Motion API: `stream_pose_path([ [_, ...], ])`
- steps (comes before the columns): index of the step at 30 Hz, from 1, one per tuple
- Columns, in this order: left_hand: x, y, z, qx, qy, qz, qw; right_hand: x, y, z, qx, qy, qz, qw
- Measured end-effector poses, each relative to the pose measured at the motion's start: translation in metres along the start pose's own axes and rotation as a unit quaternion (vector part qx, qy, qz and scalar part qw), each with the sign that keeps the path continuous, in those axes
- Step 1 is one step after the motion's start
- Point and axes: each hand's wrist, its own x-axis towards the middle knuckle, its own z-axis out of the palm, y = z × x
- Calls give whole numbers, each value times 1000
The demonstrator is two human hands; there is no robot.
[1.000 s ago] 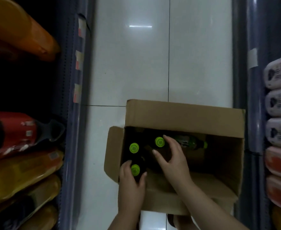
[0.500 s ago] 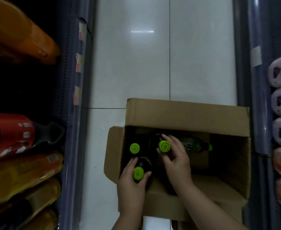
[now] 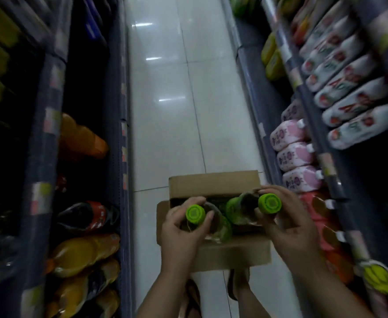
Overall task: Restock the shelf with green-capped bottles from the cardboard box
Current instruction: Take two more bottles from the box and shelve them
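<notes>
Left hand (image 3: 183,228), right hand (image 3: 287,223) each clasp bottle, caps toward camera, seemingly upright.

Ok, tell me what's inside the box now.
Little shows inside the box: the two held bottles, left and right, and both hands cover most of the opening. Whether bottles remain beneath cannot be seen.

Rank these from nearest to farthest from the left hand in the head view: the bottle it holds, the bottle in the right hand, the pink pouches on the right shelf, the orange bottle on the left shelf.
1. Left-hand bottle, in the left hand.
2. Right-hand bottle, just to the right, above the cardboard box.
3. Orange bottle on the left shelf and pink pouches on the right shelf: too close to call.
</notes>
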Motion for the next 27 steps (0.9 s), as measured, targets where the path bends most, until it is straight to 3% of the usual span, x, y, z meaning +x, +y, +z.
stream_pose_path([
  [7,-64,192,-8,-66,-214,93,970,-64,-183,-116,44,137,-32,989],
  [14,-164,336,45,-29,-463,167,870,-187,-280,-205,50,332,2,942],
  [21,-311,399,111,21,-618,233,751,-330,-338,-268,53,535,26,843],
  [27,-449,406,142,40,-718,230,656,-452,-355,-313,1,636,29,772],
])
